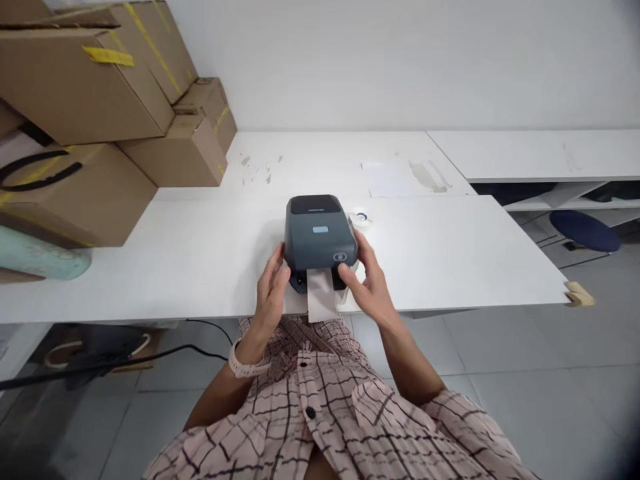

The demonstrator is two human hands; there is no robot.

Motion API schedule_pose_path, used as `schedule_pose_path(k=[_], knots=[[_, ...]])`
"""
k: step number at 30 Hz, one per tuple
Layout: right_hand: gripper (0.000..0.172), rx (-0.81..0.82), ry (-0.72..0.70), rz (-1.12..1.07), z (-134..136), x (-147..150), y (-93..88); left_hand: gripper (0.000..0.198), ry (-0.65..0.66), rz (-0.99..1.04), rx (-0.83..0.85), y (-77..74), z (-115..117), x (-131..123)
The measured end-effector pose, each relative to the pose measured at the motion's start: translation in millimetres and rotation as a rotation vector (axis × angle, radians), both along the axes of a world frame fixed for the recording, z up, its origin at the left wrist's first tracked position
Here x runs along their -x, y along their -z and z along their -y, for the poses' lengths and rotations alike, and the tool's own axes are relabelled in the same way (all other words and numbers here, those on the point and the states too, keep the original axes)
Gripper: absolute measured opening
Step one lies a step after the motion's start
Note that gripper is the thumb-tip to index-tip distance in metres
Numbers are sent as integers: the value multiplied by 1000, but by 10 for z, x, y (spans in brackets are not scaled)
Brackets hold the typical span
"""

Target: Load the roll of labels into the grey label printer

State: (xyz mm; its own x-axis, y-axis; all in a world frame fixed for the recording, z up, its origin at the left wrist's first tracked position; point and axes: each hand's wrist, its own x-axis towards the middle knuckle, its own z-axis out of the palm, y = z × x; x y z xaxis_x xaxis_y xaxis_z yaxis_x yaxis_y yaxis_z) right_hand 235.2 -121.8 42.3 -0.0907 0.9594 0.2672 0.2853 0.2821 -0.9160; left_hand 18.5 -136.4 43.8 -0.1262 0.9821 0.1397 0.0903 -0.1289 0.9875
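A dark grey-blue label printer (320,233) sits near the front edge of the white table (450,260). From its front hangs a strip of white label paper (321,297), reaching past the table edge. My left hand (271,290) rests against the printer's left side, fingers partly bent. On the right, my right hand (369,280) holds the front corner of the printer, its thumb on the front and its fingers along the side. Behind that hand lies a roll of white tape or labels (361,219), partly hidden by the printer.
Cardboard boxes (75,87) are stacked at the left, beside a light green roll (43,253). A white sheet (387,179) lies toward the back. A blue stool (585,231) stands at the right. Black cables (165,353) run below the table's left part.
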Motion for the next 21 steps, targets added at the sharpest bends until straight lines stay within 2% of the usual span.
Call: schedule_pose_path(k=[2, 4, 7, 10, 12, 13, 15, 17, 19, 21], knots=[[75, -44, -45, -56, -183, -45, -160, 58, -18, 9, -98, -77, -179, 38], [77, -84, -82, -83, -442, -83, -325, 55, -51, -6, -146, -65, -397, 63], [84, -145, -119, -52, -880, -81, -501, 60, -83, -108, -27, 116, -713, 59], [87, -256, -23, 35, -1216, 8, -553, 70, -68, -174, 143, 338, -923, 16], [80, -366, 73, 153, -1324, 97, -515, 74, -51, -185, 166, 422, -989, -14], [72, -412, 80, 240, -1343, 147, -474, 74, -50, -192, 163, 439, -1006, -24], [50, -439, -24, 473, -1329, 250, -352, 74, -62, -219, 161, 438, -1021, -30], [38, -382, -199, 742, -1278, 356, -200, 73, -67, -271, 162, 424, -1029, -15], [32, -314, -322, 949, -1226, 446, -64, 71, -68, -334, 143, 424, -1036, 10], [32, -274, -386, 1008, -1193, 493, 4, 69, -64, -360, 98, 447, -1037, 34]])
